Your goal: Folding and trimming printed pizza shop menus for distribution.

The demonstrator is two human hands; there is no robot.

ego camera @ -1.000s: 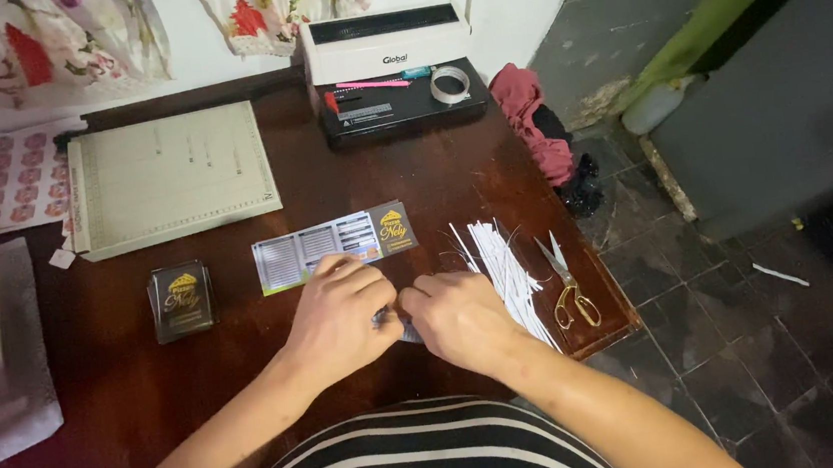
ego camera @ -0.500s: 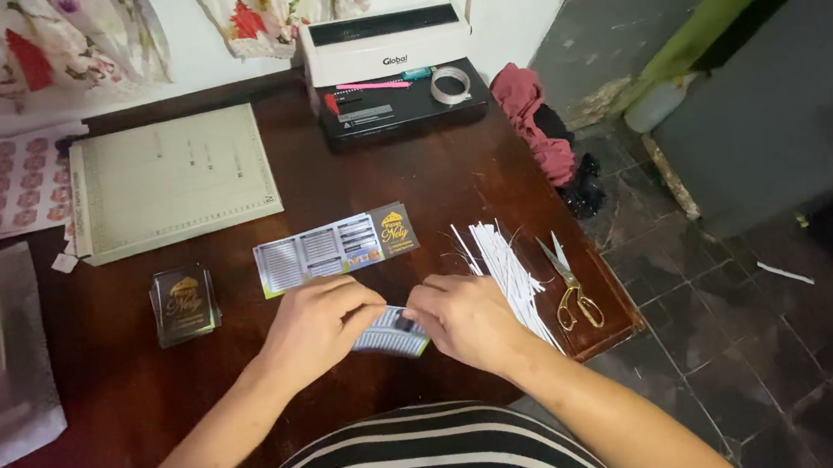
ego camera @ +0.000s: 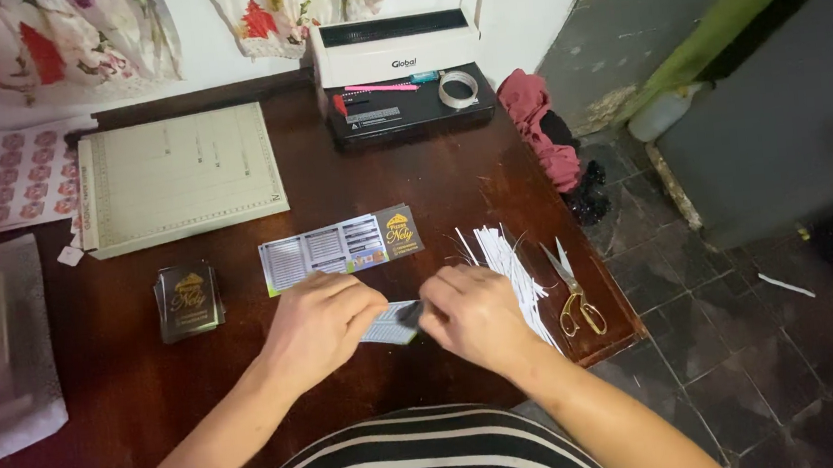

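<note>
Here a dark brown wooden worktop (ego camera: 149, 388) stands against a white wall with flowered curtains (ego camera: 48, 35), and dark stone floor tiles (ego camera: 750, 375) spread to the right. At the back sits a black-and-white machine (ego camera: 403, 85) with a roll of tape (ego camera: 458, 88) on it, and a pale green cutting mat (ego camera: 178, 176) lies to its left, beside a sheet of round pink stickers (ego camera: 0, 180). A long printed leaflet (ego camera: 341, 248), grey with a dark end panel, lies in the middle; a small stack of dark cards (ego camera: 187, 300) rests left of it. White paper strips (ego camera: 510, 266) and gold-handled scissors (ego camera: 573, 296) lie at the right edge. Both the left hand (ego camera: 319, 323) and the right hand (ego camera: 474, 314) pinch a small folded leaflet (ego camera: 392, 323) between them, low over the worktop's near edge, each grip closed on it.
</note>
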